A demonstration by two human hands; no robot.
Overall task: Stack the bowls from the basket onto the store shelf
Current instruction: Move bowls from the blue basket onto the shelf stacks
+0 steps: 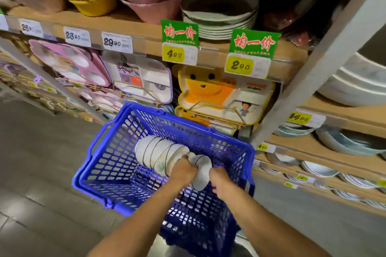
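Both hands are down inside the blue basket, closed on a single bowl that stands on edge between them. The left hand has its fingers curled round the bowl's left side, hard against the end of the stack. The right hand is curled on the bowl's right edge, though blur hides just how its fingertips sit. The stack of bowls lies on its side in the middle of the basket, running from the centre toward the right-hand rim. It is white with dark rim lines and holds about five nested bowls, though blur leaves the count unsure. The basket sits just in front of the store shelf. On the shelf's front edge hang two green signs, one over a yellow 4.80 tag and one over a 2.90 tag. One pile of pale plates rests on the board between the signs.
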